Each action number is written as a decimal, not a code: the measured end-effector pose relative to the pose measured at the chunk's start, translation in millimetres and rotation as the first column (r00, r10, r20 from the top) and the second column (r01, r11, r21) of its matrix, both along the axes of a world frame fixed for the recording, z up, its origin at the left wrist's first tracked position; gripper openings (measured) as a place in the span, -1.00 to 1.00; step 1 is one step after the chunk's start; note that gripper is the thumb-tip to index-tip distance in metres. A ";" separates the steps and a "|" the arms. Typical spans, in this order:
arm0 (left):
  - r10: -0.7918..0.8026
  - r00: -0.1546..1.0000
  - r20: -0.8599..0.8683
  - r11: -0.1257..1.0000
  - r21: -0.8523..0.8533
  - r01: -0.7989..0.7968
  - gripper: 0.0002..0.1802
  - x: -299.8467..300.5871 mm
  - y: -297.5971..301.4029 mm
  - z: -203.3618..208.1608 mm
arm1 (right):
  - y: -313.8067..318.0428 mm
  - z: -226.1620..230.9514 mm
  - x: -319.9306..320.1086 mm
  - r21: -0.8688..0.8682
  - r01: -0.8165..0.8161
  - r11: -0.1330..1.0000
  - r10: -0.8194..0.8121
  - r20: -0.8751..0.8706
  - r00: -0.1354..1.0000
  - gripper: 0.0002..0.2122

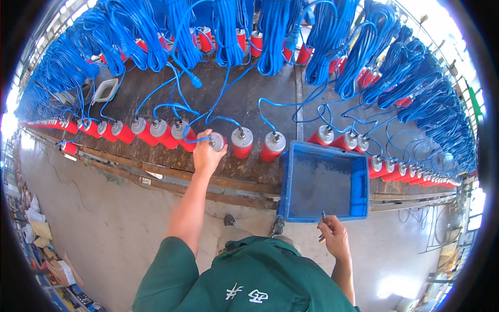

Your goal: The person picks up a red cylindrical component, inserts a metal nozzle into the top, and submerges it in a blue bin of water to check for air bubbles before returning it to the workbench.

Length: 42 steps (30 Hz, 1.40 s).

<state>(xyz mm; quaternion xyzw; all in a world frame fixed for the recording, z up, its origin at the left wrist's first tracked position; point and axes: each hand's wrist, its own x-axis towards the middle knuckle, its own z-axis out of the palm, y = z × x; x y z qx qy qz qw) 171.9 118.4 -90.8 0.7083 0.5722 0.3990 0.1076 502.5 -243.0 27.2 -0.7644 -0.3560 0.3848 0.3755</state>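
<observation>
My left hand (206, 156) is closed round a red cylinder with a grey metal cap (217, 141) and a blue cable coming out of its top. The cylinder stands at the front of the dark workbench, in a row of similar ones. Just to its right are two more capped red cylinders, one (241, 144) nearer and another (273, 146) beside the blue bin. My right hand (335, 235) is in front of the bin's near edge, its fingers pinching a small dark metal piece (323, 216) that is too small to name. The blue plastic bin (359, 184) overhangs the bench's front edge.
Bundled blue cables (273, 36) hang along the back, above more red cylinders (206, 40). Loose cables and a plug (195, 81) cross the dark bench top (244, 99). A grey rectangular frame (105, 90) lies at the left. Shelves with mixed items (62, 270) stand lower left.
</observation>
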 end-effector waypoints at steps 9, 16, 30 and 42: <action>0.157 0.871 0.466 0.955 -0.298 -0.013 -0.25 -32.9 -134.1 52.4 | 2.2 1.0 32.6 0.003 -0.057 0.998 0.057 -0.174 0.983 -0.78; 0.259 0.504 0.824 0.860 -0.434 0.268 -0.35 12.5 -209.5 90.2 | 17.2 8.0 62.0 0.008 -0.198 0.980 0.168 -0.563 0.809 -0.65; 0.344 0.463 0.816 0.576 -0.574 0.583 -0.26 113.8 -201.5 53.5 | 3.1 -17.8 115.9 0.077 -0.135 0.988 0.155 -0.544 0.825 -0.79; 0.354 0.413 0.839 0.496 -0.543 0.677 -0.27 119.4 -196.8 42.5 | 35.1 -21.2 119.8 0.251 -0.278 0.927 0.342 -0.262 0.902 -0.71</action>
